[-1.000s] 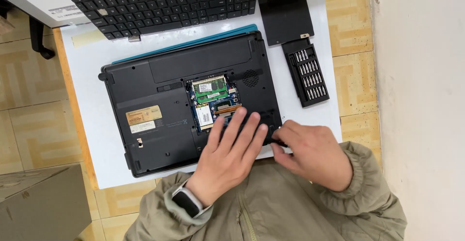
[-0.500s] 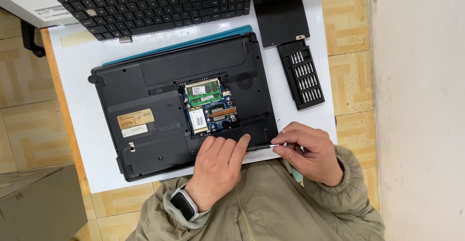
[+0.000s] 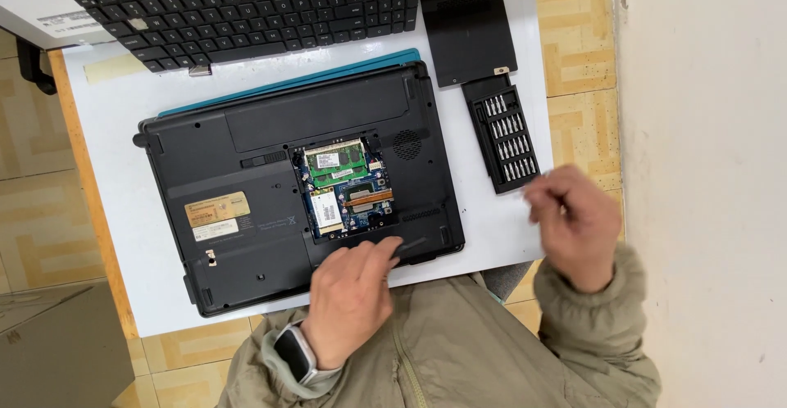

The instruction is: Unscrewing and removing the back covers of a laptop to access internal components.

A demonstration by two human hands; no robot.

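Left hand (image 3: 348, 297) flat on laptop (image 3: 246, 236); right hand (image 3: 574, 224) raised, blurred, beside bit case (image 3: 504, 138)

A detached black keyboard (image 3: 246, 6) is being kept at the white table's (image 3: 115, 138) far edge. A black cover panel (image 3: 469, 31) is being left flat beside it, and tan floor tiles (image 3: 37, 187) are being shown around the table.

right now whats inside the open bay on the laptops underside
The open bay in the laptop shows a green memory board, a white card and blue circuit board. The left hand covers the edge just below it.
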